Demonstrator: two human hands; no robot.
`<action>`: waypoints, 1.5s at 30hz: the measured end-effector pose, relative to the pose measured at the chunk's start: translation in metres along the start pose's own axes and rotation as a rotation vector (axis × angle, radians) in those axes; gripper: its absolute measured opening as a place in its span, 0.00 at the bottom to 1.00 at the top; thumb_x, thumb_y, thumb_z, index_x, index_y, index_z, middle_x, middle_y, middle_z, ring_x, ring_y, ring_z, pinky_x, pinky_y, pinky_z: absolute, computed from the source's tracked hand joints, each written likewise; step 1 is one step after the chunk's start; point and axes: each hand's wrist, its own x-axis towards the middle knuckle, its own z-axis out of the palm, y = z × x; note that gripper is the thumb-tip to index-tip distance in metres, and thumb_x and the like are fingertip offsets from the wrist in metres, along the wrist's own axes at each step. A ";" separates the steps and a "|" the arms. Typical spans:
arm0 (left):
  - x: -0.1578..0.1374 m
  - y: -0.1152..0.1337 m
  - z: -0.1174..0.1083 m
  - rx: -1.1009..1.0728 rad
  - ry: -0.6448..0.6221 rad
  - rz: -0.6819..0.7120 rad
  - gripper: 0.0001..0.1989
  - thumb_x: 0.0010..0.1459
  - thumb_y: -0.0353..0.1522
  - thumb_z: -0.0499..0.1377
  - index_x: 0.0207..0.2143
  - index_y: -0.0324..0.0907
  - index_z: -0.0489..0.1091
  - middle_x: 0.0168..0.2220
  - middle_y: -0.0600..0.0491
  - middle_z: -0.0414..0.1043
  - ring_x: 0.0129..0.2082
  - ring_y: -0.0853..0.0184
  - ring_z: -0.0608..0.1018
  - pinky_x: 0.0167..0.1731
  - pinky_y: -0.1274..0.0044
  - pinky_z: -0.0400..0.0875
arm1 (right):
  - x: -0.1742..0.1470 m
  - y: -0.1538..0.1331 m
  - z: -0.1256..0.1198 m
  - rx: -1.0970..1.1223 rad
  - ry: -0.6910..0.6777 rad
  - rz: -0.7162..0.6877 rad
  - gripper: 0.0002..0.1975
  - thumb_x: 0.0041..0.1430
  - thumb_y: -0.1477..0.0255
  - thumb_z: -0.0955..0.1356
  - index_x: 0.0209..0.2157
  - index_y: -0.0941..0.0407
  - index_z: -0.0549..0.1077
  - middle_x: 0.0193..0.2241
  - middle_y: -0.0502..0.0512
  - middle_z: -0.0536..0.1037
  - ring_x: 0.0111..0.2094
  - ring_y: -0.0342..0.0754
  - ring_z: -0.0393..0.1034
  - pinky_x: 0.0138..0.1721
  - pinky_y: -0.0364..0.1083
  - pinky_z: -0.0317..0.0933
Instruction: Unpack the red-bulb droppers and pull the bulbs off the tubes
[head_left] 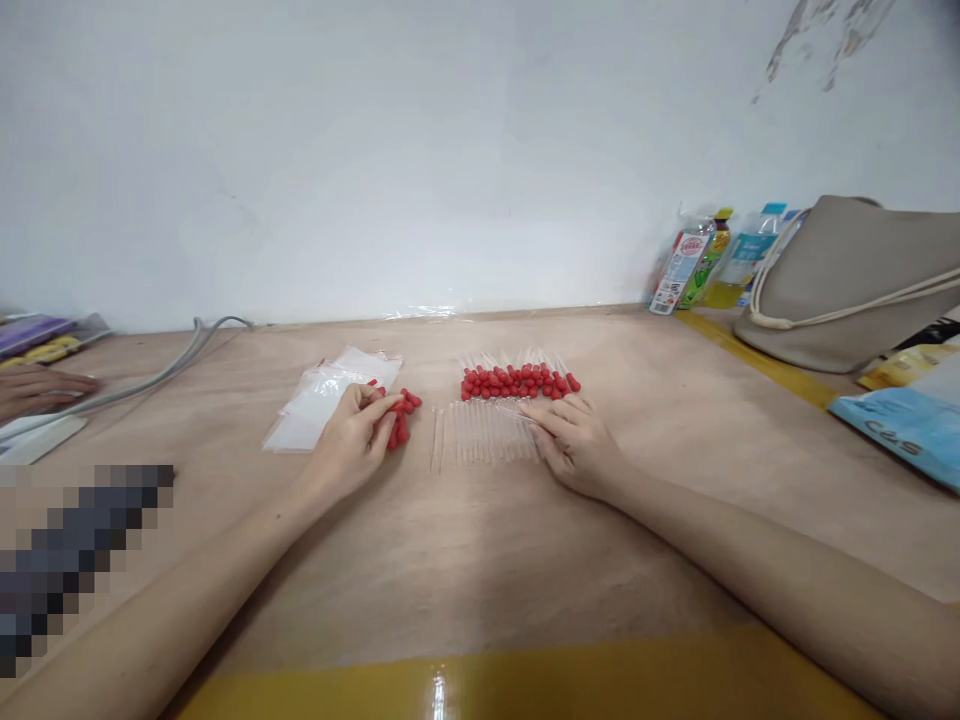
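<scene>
My left hand is closed in a pinch on a small red rubber bulb. Beside its fingertips lie several loose red bulbs. My right hand pinches a thin clear dropper tube, its tip pointing left toward the other hand. Under that tube, a row of bare clear tubes lies side by side on the table. Just behind the row is a pile of droppers with red bulbs, their clear tips pointing to the wall. Flat clear plastic bags lie partly behind my left hand.
A grey cable crosses the wooden table at left, near another person's hand. At right stand a carton, bottles and a grey bag, with a blue packet nearer. Yellow tape runs along the edges.
</scene>
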 end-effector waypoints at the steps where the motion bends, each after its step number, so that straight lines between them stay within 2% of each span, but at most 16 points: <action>1: 0.000 0.000 -0.002 0.004 -0.018 -0.019 0.12 0.58 0.31 0.49 0.41 0.43 0.70 0.31 0.50 0.65 0.34 0.65 0.69 0.32 0.72 0.69 | 0.002 -0.003 0.000 0.000 -0.014 0.013 0.14 0.59 0.74 0.60 0.44 0.58 0.71 0.28 0.55 0.75 0.31 0.46 0.63 0.37 0.48 0.56; 6: -0.002 0.001 -0.005 0.015 -0.001 -0.112 0.10 0.54 0.33 0.53 0.39 0.41 0.67 0.32 0.52 0.67 0.26 0.70 0.70 0.27 0.76 0.68 | 0.016 -0.013 0.005 0.000 -0.032 0.055 0.12 0.56 0.75 0.61 0.39 0.57 0.73 0.27 0.52 0.76 0.29 0.45 0.63 0.36 0.48 0.51; 12: -0.001 -0.008 -0.003 0.056 0.097 -0.184 0.08 0.53 0.36 0.55 0.34 0.42 0.65 0.29 0.54 0.69 0.27 0.69 0.71 0.28 0.77 0.67 | 0.035 -0.020 0.029 -0.116 -0.061 0.028 0.10 0.55 0.74 0.61 0.32 0.56 0.74 0.22 0.51 0.74 0.29 0.45 0.61 0.36 0.48 0.45; 16: 0.000 -0.017 -0.005 0.033 0.140 -0.293 0.09 0.51 0.38 0.56 0.32 0.42 0.65 0.27 0.55 0.68 0.26 0.70 0.71 0.27 0.78 0.67 | 0.045 -0.031 0.042 -0.191 -0.136 0.011 0.09 0.54 0.75 0.61 0.26 0.58 0.72 0.23 0.53 0.74 0.30 0.46 0.60 0.36 0.49 0.42; 19: -0.001 -0.021 -0.004 0.022 0.161 -0.323 0.09 0.51 0.38 0.56 0.32 0.43 0.65 0.28 0.55 0.69 0.27 0.70 0.71 0.27 0.78 0.66 | 0.047 -0.040 0.044 -0.216 -0.217 0.019 0.09 0.54 0.74 0.61 0.23 0.59 0.70 0.24 0.54 0.74 0.31 0.46 0.59 0.36 0.50 0.42; 22: 0.000 -0.026 -0.004 0.048 0.175 -0.328 0.08 0.51 0.37 0.56 0.32 0.43 0.65 0.29 0.55 0.69 0.28 0.70 0.71 0.26 0.79 0.66 | 0.044 -0.046 0.042 -0.180 -0.269 0.052 0.12 0.56 0.67 0.62 0.26 0.58 0.71 0.27 0.54 0.75 0.32 0.46 0.60 0.37 0.50 0.42; 27: 0.000 -0.028 -0.007 0.067 0.164 -0.372 0.09 0.51 0.39 0.56 0.32 0.43 0.66 0.29 0.55 0.70 0.26 0.70 0.70 0.23 0.79 0.64 | 0.043 -0.050 0.036 -0.111 -0.336 0.089 0.25 0.54 0.50 0.60 0.27 0.58 0.72 0.30 0.57 0.74 0.35 0.49 0.61 0.39 0.51 0.42; 29: -0.001 -0.026 -0.009 0.067 0.163 -0.338 0.08 0.51 0.38 0.56 0.32 0.43 0.67 0.29 0.56 0.70 0.26 0.70 0.70 0.23 0.79 0.64 | 0.044 -0.049 0.033 -0.087 -0.326 0.095 0.26 0.53 0.49 0.59 0.30 0.58 0.73 0.31 0.57 0.74 0.35 0.49 0.61 0.38 0.50 0.42; 31: -0.003 -0.022 -0.011 0.053 0.133 -0.227 0.07 0.51 0.36 0.56 0.31 0.43 0.66 0.28 0.56 0.70 0.26 0.71 0.70 0.24 0.80 0.64 | 0.045 -0.046 0.028 -0.075 -0.284 0.106 0.26 0.54 0.49 0.58 0.35 0.57 0.73 0.31 0.56 0.74 0.35 0.49 0.61 0.39 0.50 0.43; 35: -0.006 -0.020 -0.013 0.036 -0.054 0.008 0.06 0.50 0.34 0.56 0.25 0.41 0.64 0.24 0.56 0.67 0.24 0.72 0.68 0.25 0.79 0.63 | 0.037 -0.030 0.014 -0.073 -0.157 0.152 0.23 0.56 0.52 0.59 0.38 0.55 0.73 0.30 0.54 0.74 0.35 0.47 0.62 0.40 0.50 0.42; 38: -0.008 -0.024 -0.013 0.037 -0.210 0.019 0.06 0.51 0.35 0.55 0.25 0.41 0.64 0.23 0.57 0.66 0.22 0.73 0.67 0.24 0.80 0.63 | 0.025 -0.014 0.005 -0.087 -0.076 0.182 0.20 0.55 0.55 0.62 0.35 0.56 0.75 0.26 0.52 0.73 0.32 0.45 0.62 0.41 0.49 0.43; 40: -0.009 -0.027 -0.012 0.043 -0.264 -0.014 0.07 0.53 0.36 0.54 0.26 0.42 0.66 0.23 0.58 0.67 0.21 0.73 0.67 0.23 0.80 0.63 | 0.017 -0.004 0.001 -0.108 -0.051 0.206 0.19 0.55 0.56 0.63 0.33 0.56 0.75 0.23 0.51 0.72 0.29 0.44 0.61 0.40 0.48 0.43; 42: -0.009 -0.027 -0.011 0.064 -0.221 -0.010 0.08 0.54 0.36 0.54 0.27 0.42 0.67 0.24 0.57 0.68 0.22 0.72 0.68 0.25 0.79 0.63 | 0.011 0.002 0.000 -0.123 -0.046 0.232 0.18 0.55 0.57 0.63 0.32 0.56 0.75 0.22 0.51 0.71 0.28 0.44 0.61 0.39 0.47 0.43; 45: -0.001 -0.019 -0.010 0.104 -0.031 0.032 0.09 0.55 0.36 0.53 0.27 0.41 0.68 0.26 0.54 0.69 0.27 0.69 0.70 0.31 0.77 0.64 | 0.007 0.006 0.000 -0.126 -0.041 0.248 0.17 0.55 0.58 0.63 0.32 0.56 0.75 0.22 0.50 0.71 0.28 0.43 0.61 0.38 0.47 0.43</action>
